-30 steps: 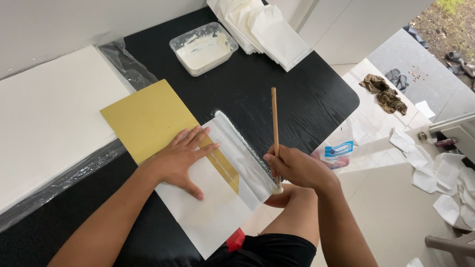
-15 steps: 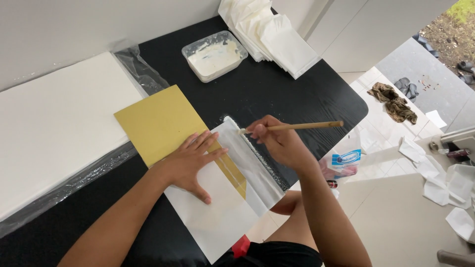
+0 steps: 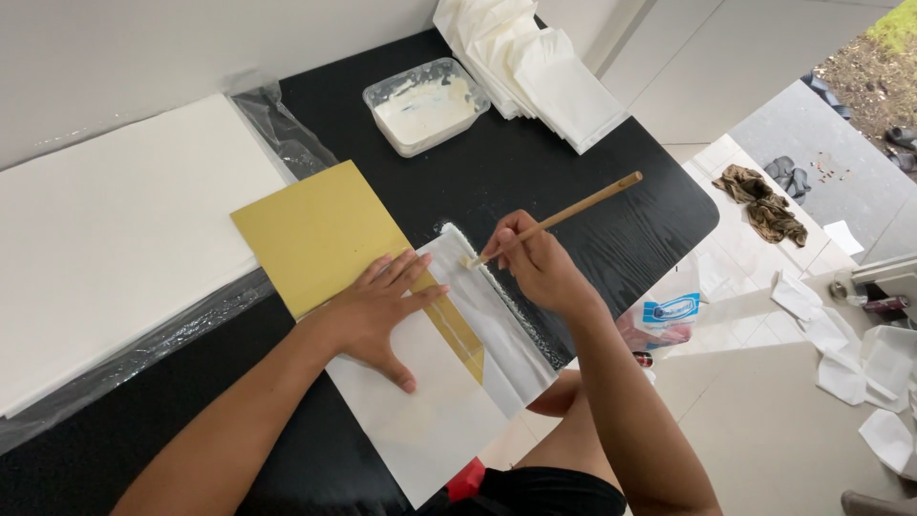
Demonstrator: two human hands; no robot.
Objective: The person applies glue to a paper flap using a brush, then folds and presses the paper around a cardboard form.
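My left hand (image 3: 380, 311) lies flat, fingers spread, on a gold sheet (image 3: 315, 234) where a white paper sheet (image 3: 430, 411) overlaps it. My right hand (image 3: 535, 258) grips a wooden-handled brush (image 3: 564, 218), its tip touching the far end of the white paper's folded flap (image 3: 497, 315). The flap looks wet with white paste along its edge. Both sheets rest on a black wood-grain table (image 3: 535, 162).
A clear plastic tub of white paste (image 3: 425, 103) stands at the back, with a stack of folded white papers (image 3: 535, 62) to its right. A large white sheet pile (image 3: 115, 239) in plastic wrap fills the left. Tiled floor right holds a bag, rags and paper scraps.
My right hand has moved the brush from the flap's near end up to its far end, the handle tilting from upright to slanted. My left hand stays pressed on the sheets.
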